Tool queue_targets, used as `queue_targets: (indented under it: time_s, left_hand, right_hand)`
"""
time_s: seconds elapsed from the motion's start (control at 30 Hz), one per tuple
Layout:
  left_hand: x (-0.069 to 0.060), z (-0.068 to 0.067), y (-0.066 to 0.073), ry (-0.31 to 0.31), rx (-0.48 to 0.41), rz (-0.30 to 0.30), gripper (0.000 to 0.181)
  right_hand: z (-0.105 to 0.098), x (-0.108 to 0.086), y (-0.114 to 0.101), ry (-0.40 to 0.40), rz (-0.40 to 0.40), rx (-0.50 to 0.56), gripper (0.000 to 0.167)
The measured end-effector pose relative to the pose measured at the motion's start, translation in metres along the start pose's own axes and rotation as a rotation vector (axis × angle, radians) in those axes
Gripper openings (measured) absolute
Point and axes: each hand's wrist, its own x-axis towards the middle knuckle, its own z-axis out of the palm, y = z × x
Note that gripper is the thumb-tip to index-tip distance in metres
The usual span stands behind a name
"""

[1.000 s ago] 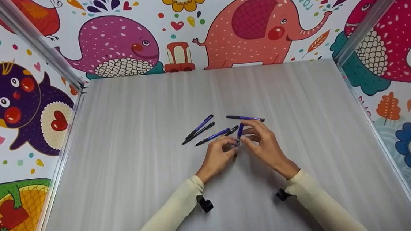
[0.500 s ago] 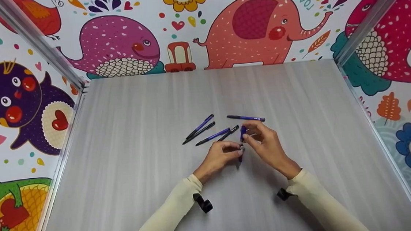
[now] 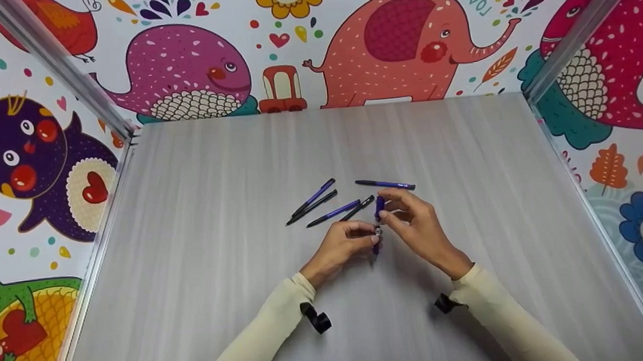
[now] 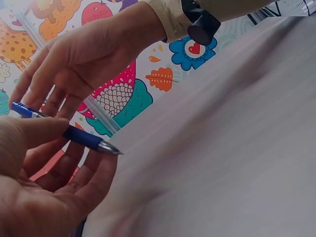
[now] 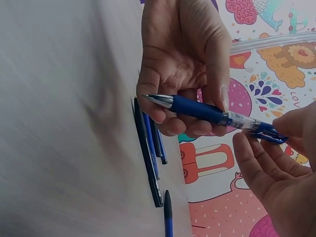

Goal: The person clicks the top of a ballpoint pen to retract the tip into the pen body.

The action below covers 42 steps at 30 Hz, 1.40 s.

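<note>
Both hands hold one blue ballpoint pen [image 5: 197,108] with a silver tip, a clear printed section and a blue clip end. In the head view it stands steeply tilted above the table, tip toward the person. My left hand [image 3: 343,247] pinches the lower barrel between thumb and fingers; in the left wrist view its thumb lies over the pen. The right hand [image 3: 413,219] pinches the clip end, as the right wrist view shows. Just beyond the left hand lie a black pen [image 3: 358,207] and a blue-and-black pen [image 3: 333,214].
Farther left on the grey table [image 3: 198,213] lie another blue-and-black pen [image 3: 314,196] and a black pen [image 3: 313,206], close together. One more blue-and-black pen [image 3: 385,184] lies behind the right hand. Printed cartoon walls [image 3: 390,37] enclose the table's back and sides.
The left hand has shifted slightly toward the person, with the pen's tip end moving along. The right hand keeps its pinch on the clip end, nearly in place. The loose pens stay put.
</note>
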Motion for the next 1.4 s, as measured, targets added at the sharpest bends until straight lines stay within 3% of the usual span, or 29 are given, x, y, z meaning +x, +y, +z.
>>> queue_targets:
  time_s: [0.23, 0.43, 0.87, 1.4]
  left_hand:
    - [-0.002, 0.0, 0.001, -0.006, -0.064, 0.002, 0.021]
    - [-0.003, 0.001, 0.003, -0.012, -0.064, 0.0, 0.023]
    - [-0.004, 0.006, 0.005, -0.009, -0.091, -0.007, 0.024]
    - [-0.004, 0.015, -0.002, 0.069, -0.141, 0.028, 0.024]
  right_hand:
    - [-0.003, -0.001, -0.004, -0.064, 0.082, 0.101, 0.046]
    - [-0.004, 0.0, -0.003, -0.094, 0.089, 0.172, 0.054]
    - [-0.005, -0.001, -0.004, -0.079, 0.092, 0.14, 0.061]
    - [-0.008, 0.002, 0.002, -0.081, 0.143, 0.124, 0.057]
